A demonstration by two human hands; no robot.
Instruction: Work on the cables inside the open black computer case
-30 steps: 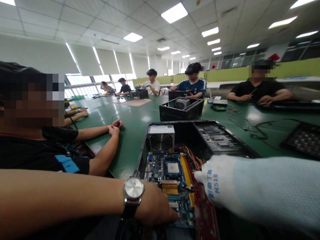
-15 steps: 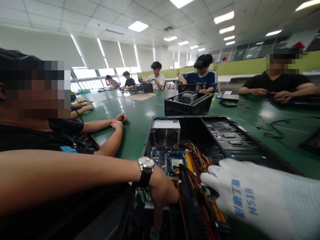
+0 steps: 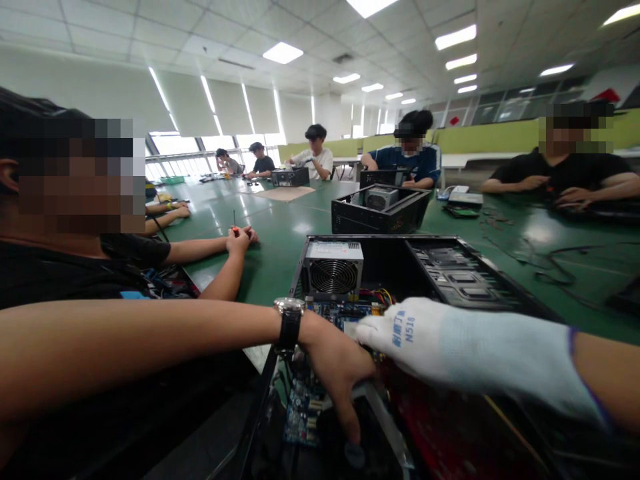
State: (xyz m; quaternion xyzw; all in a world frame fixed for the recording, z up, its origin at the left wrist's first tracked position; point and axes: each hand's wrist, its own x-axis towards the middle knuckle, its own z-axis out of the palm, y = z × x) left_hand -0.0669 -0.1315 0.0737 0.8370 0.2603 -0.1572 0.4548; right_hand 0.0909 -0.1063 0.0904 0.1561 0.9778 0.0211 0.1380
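Note:
My left hand (image 3: 337, 350), bare and with a wristwatch (image 3: 289, 323), grips a graphics card (image 3: 335, 427) with a dark fan side and a grey edge. Its thumb and fingers spread over the card, which lies tilted inside an open black computer case (image 3: 450, 240). My right hand (image 3: 395, 333), in a white knit glove, is just beyond it with curled fingertips over the blue motherboard (image 3: 303, 407). What those fingertips press on is hidden. Behind the hands sits a silver power supply (image 3: 334, 267) with a round fan. A blurred red surface (image 3: 425, 413) shows beneath my right wrist.
At my left, a person (image 3: 60, 267) holds an orange-handled screwdriver (image 3: 234, 227). Another open case (image 3: 377, 210) stands ahead on the green table (image 3: 285, 230). Cables (image 3: 555, 260) and small parts lie to the right. Several people sit around the table.
The graphics card has tipped from standing on edge to showing its fan side. My gloved right hand has moved left, closer to my left hand. The neighbour's screwdriver now points upward.

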